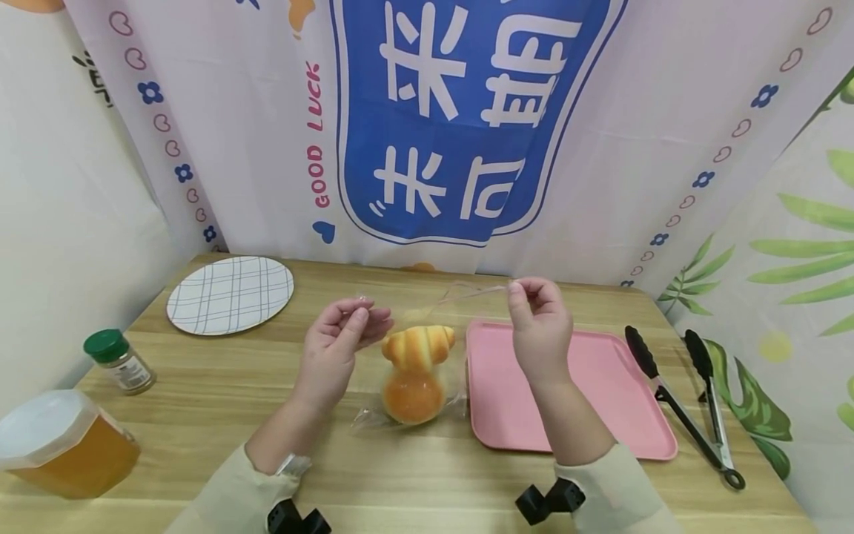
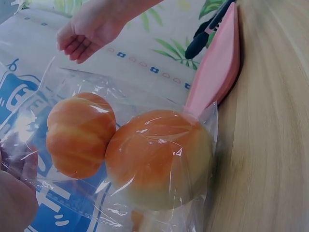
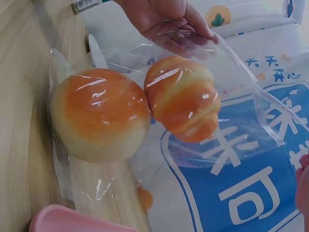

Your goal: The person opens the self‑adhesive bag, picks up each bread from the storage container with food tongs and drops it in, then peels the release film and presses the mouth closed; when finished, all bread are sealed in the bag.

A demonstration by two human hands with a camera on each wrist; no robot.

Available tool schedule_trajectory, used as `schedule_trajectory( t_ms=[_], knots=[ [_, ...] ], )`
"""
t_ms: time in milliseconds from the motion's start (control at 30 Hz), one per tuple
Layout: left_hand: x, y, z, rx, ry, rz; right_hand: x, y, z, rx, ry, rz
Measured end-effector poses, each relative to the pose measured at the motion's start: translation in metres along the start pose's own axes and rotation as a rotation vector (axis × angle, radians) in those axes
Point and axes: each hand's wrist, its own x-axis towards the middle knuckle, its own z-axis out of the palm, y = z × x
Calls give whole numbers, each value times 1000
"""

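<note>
A clear zip bag (image 1: 373, 417) stands upright on the table, its top edge stretched between both hands. Inside it, a ridged roll (image 1: 419, 347) sits above a round bun (image 1: 414, 397). My left hand (image 1: 336, 348) pinches the bag's rim at the left between thumb and finger, as the right wrist view shows. On the other side, my right hand (image 1: 542, 330) pinches the opposite end of the rim, thumb against curled fingers. The zip strip (image 3: 239, 63) runs from the left fingertips towards the right hand, and the mouth appears spread apart.
Right of the bag lies a pink tray (image 1: 617, 393), with black-tipped tongs (image 1: 694, 426) along its right side. A checked round plate (image 1: 230, 295) lies at the back left. A green-lidded spice jar (image 1: 120, 361) and an amber-filled tub (image 1: 70, 445) stand at the left.
</note>
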Motion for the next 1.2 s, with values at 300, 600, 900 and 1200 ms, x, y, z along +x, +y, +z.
schedule_trajectory(
  t_ms=[300, 600, 900, 1200],
  knots=[
    [2, 1, -4, 11, 7, -23, 12, 7, -26, 59, 120, 154],
    [3, 1, -7, 14, 17, -30, 23, 13, -54, 152, 242, 209],
    [1, 1, -7, -3, 23, -30, 32, 16, -85, 214, 349, 221],
    [2, -2, -5, -35, 5, 0, 39, 20, -104, 392, 496, 220]
  ],
)
